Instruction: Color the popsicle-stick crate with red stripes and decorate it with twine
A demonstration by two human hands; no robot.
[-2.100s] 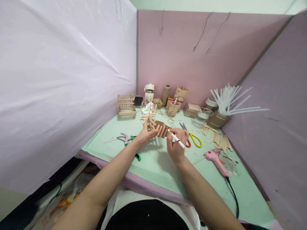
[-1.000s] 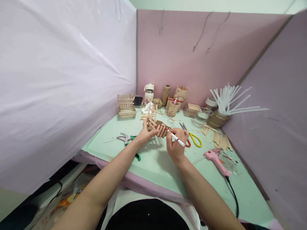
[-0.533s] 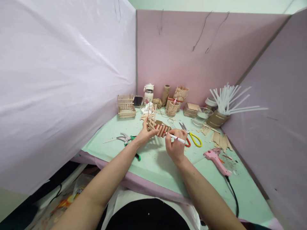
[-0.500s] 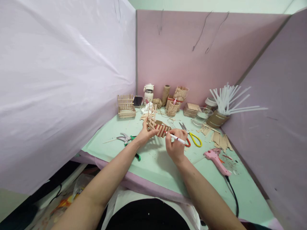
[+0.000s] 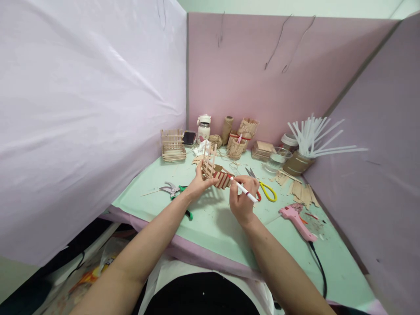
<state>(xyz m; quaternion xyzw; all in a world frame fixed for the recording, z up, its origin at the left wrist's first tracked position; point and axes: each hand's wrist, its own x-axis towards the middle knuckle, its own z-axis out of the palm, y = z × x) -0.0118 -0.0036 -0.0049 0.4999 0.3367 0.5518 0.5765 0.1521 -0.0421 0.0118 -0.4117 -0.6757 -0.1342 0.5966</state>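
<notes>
The left hand [image 5: 199,183] clamps the wooden box [image 5: 224,180] between thumb and fingers, apparently steadying it against the marker [image 5: 248,194] that the right hand [image 5: 242,205] pinches in its fingers.

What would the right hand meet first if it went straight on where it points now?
Probably the striped wooden piece in the left hand: the marker in the right hand points at it. Whether its tip touches is unclear.

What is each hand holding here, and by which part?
The left hand holds the striped wooden piece by its left end, beside the upright sticks; the right hand holds the white marker near its tip.
</notes>
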